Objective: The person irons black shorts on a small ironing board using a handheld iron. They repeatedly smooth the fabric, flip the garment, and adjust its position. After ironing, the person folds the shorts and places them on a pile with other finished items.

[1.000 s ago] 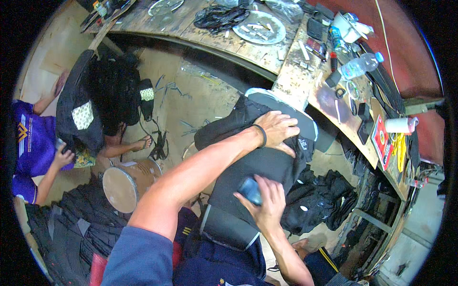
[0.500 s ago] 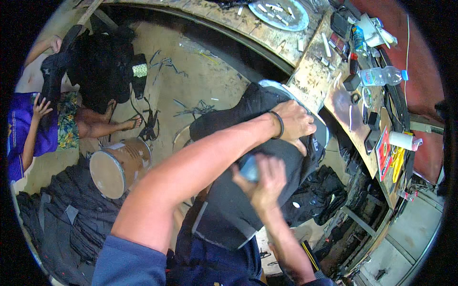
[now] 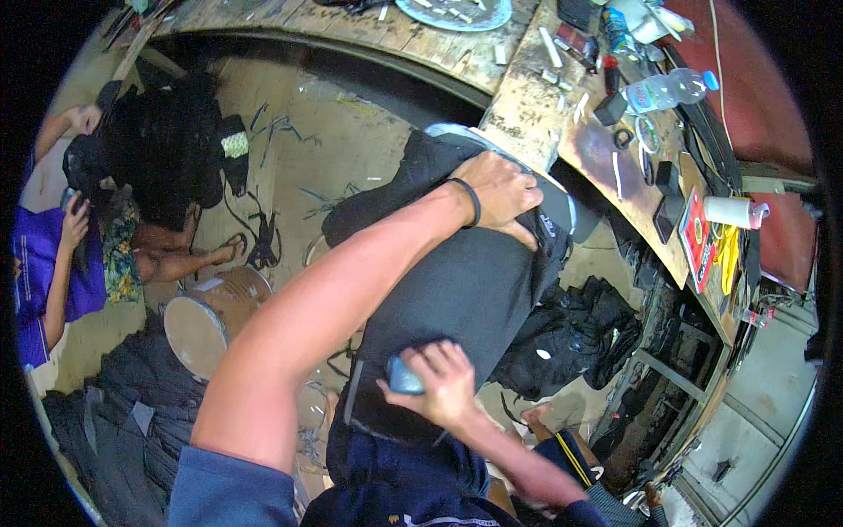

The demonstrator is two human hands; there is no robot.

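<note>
A large black fabric piece (image 3: 443,294), shaped like a bag panel, stretches from my lap toward the table corner. My left hand (image 3: 505,195), with a dark band at the wrist, is closed on the fabric's far end, thumb pressing on top near a small pale print. Beneath that end shows a pale blue-white rounded edge (image 3: 566,211). Lower on the cloth, my right hand (image 3: 443,379) grips a small rounded blue object (image 3: 405,375) against the fabric surface; its exact kind is not clear. Its underside is hidden.
A wooden table (image 3: 518,105) carries a plastic bottle (image 3: 667,91), a white roll (image 3: 733,212) and a plate (image 3: 452,10). On the left, a seated person (image 3: 61,255) handles black material near a brown drum (image 3: 206,321). Black fabric heaps (image 3: 132,395) lie around.
My right hand has slid the blue object down the fabric toward my body. My left hand keeps its hold. The whole view has shifted slightly.
</note>
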